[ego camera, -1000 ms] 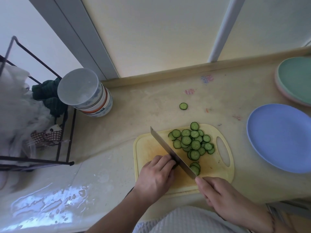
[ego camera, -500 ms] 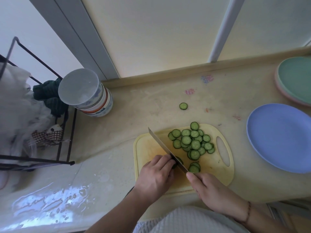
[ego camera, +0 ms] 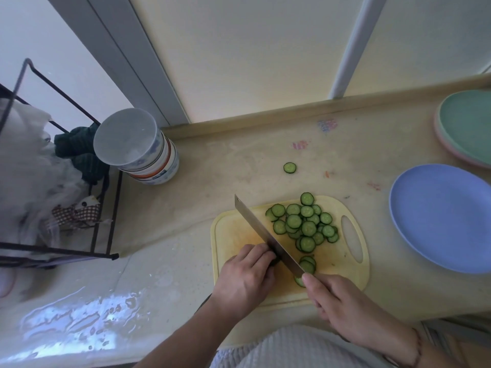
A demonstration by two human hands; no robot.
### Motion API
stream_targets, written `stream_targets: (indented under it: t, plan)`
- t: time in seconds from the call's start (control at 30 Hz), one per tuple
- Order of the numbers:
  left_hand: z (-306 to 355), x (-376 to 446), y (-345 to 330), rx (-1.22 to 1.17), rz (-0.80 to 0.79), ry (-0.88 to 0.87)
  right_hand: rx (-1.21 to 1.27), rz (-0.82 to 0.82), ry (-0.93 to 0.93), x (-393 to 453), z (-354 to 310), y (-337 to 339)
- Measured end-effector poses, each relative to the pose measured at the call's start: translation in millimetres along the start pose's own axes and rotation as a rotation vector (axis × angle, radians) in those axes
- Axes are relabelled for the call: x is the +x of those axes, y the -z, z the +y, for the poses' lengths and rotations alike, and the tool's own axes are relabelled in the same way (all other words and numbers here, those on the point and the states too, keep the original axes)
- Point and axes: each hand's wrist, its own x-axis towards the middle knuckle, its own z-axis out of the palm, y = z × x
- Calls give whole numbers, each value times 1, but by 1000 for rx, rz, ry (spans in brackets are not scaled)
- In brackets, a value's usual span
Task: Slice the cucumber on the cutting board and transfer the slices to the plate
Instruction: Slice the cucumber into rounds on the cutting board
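Knife (ego camera: 268, 236) drawn back toward me since last cut. My right hand (ego camera: 342, 306) grips its handle; left hand (ego camera: 247, 277) clamps the cucumber (ego camera: 274, 261) stub on the cutting board (ego camera: 233, 229), just left of the blade. Plate (ego camera: 438, 216) lies right.

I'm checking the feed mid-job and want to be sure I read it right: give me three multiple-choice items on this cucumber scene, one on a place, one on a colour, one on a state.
1. Where does the stray cucumber slice lie?
A. On the counter beyond the cutting board
B. On the blue plate
C. In the wire rack

2. What colour is the cutting board?
A. Red
B. Pale yellow
C. Black

3. What is on the blue plate now?
A. A heap of slices
B. The knife
C. Nothing

Answers:
1 A: the slice sits alone on the counter, apart from the board.
2 B: its bare surface shows pale yellow.
3 C: the slices are all on the board; the right hand holds the knife.
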Motion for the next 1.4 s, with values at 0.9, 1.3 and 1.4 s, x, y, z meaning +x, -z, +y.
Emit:
stream_targets:
  t: [0.9, 1.3, 1.4]
  plan:
    - [2, 2, 5, -23, 22, 19, -3, 0, -1, 24, 10, -12]
    - [2, 0, 1, -12, 22, 28, -18, -3, 2, 1, -2, -3]
    - [2, 1, 2, -12, 12, 27, -31, -12, 6, 3, -2, -3]
